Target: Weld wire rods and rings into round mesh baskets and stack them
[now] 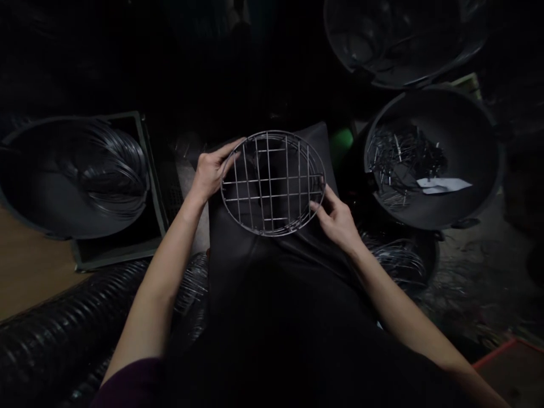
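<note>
Oval wire grid [272,180] sits dead ahead between the hands, long axis running side to side. Left hand [208,177] is wrapped partly around one end of the rim, right hand [335,220] pinches the other, both about equally close.

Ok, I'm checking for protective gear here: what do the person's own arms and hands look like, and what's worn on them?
The left hand and right hand are bare, with no gloves, and no ring or watch shows. Both forearms are uncovered. A dark plum sleeve shows at the bottom of the view, on the left arm, ending above the forearm.
</note>
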Demonstrator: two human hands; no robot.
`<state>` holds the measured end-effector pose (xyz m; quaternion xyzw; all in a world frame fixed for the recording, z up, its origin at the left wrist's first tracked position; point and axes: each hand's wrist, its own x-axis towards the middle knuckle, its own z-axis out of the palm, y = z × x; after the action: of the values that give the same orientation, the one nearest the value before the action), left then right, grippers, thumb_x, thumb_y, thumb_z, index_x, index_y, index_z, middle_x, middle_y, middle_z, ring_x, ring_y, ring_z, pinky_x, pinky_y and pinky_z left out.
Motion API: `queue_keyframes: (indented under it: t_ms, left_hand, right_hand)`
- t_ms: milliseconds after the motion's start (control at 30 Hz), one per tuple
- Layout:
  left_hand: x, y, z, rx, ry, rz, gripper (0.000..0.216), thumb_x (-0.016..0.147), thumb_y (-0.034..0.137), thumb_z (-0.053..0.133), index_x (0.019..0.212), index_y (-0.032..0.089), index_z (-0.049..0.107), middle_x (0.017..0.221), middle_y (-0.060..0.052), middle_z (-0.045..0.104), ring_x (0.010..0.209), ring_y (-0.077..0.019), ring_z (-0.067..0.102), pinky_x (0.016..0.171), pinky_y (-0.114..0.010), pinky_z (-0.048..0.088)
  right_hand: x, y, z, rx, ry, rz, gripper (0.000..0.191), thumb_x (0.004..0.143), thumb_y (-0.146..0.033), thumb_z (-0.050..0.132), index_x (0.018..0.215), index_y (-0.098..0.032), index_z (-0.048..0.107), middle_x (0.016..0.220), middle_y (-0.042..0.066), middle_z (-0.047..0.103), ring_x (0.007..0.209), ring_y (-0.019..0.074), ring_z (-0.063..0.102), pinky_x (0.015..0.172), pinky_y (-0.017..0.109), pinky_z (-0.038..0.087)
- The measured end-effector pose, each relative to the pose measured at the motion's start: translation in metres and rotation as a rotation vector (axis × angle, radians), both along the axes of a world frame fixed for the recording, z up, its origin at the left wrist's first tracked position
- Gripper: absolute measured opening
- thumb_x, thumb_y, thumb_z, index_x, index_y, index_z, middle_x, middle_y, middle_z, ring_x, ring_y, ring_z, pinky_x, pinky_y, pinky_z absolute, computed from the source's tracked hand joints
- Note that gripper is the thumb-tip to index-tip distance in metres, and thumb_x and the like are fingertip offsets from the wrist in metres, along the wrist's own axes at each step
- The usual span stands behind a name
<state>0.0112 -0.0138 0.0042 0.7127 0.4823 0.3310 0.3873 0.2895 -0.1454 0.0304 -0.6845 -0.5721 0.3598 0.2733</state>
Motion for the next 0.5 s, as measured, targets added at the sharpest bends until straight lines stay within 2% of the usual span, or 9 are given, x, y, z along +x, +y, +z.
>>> queue_keyframes:
  t_ms: [67,133,233,300,367,433,500]
  left_hand:
    - [0.001,-0.002,-0.007,0.004,-0.033,0.027,0.038,0.091,0.046,0.051,0.121,0.025,0.062,0.123,0.0,0.063,0.114,-0.0194,0.06,0.104,-0.031,0.045]
    - [0.002,-0.003,-0.01,0.007,-0.044,0.021,0.037,0.091,0.046,0.051,0.118,0.025,0.064,0.122,-0.001,0.064,0.113,-0.02,0.061,0.103,-0.031,0.046]
    - [0.001,-0.005,-0.009,0.003,-0.038,0.007,0.036,0.09,0.046,0.052,0.118,0.026,0.064,0.121,0.0,0.064,0.114,-0.0218,0.06,0.103,-0.034,0.045]
    - [0.001,-0.007,-0.006,-0.021,-0.02,0.025,0.038,0.089,0.048,0.052,0.119,0.026,0.063,0.121,0.0,0.064,0.117,-0.0233,0.058,0.103,-0.036,0.045]
    - [0.002,-0.008,-0.005,-0.057,0.0,0.045,0.041,0.089,0.051,0.051,0.12,0.026,0.062,0.121,0.0,0.064,0.119,-0.0245,0.056,0.102,-0.036,0.044]
    - [0.002,-0.008,-0.004,-0.078,0.01,0.048,0.045,0.087,0.055,0.051,0.12,0.026,0.062,0.121,0.0,0.064,0.12,-0.0249,0.055,0.103,-0.035,0.044]
    - [0.001,-0.007,-0.005,-0.076,0.008,0.049,0.049,0.086,0.058,0.05,0.12,0.024,0.062,0.121,-0.001,0.064,0.118,-0.025,0.056,0.104,-0.035,0.043]
  right_hand:
    - [-0.005,-0.007,-0.007,0.054,-0.023,-0.076,0.058,0.085,-0.043,0.052,0.137,-0.019,0.047,0.131,0.008,0.056,0.123,0.0235,0.051,0.106,0.042,0.04]
    - [-0.01,-0.016,-0.006,0.089,-0.116,-0.148,0.052,0.086,-0.045,0.051,0.13,-0.019,0.055,0.116,0.01,0.064,0.109,0.0236,0.059,0.099,0.042,0.045]
    - [-0.015,-0.033,0.007,0.063,-0.245,-0.087,0.054,0.086,-0.047,0.047,0.131,-0.018,0.054,0.105,0.011,0.064,0.097,0.0239,0.061,0.093,0.044,0.048]
    - [-0.017,-0.042,0.015,0.009,-0.251,0.039,0.067,0.082,-0.05,0.052,0.14,-0.017,0.043,0.112,0.013,0.061,0.105,0.0266,0.058,0.096,0.047,0.046]
    - [-0.019,-0.046,0.018,-0.036,-0.233,0.102,0.087,0.074,-0.054,0.061,0.146,-0.016,0.03,0.124,0.015,0.054,0.116,0.0305,0.052,0.101,0.051,0.041]
    - [-0.023,-0.045,0.012,-0.051,-0.216,0.067,0.101,0.069,-0.056,0.068,0.148,-0.014,0.022,0.134,0.017,0.046,0.124,0.0327,0.045,0.105,0.052,0.037]
    - [-0.029,-0.043,0.001,-0.034,-0.198,-0.002,0.103,0.069,-0.055,0.069,0.148,-0.012,0.019,0.138,0.02,0.041,0.128,0.0326,0.041,0.108,0.05,0.035]
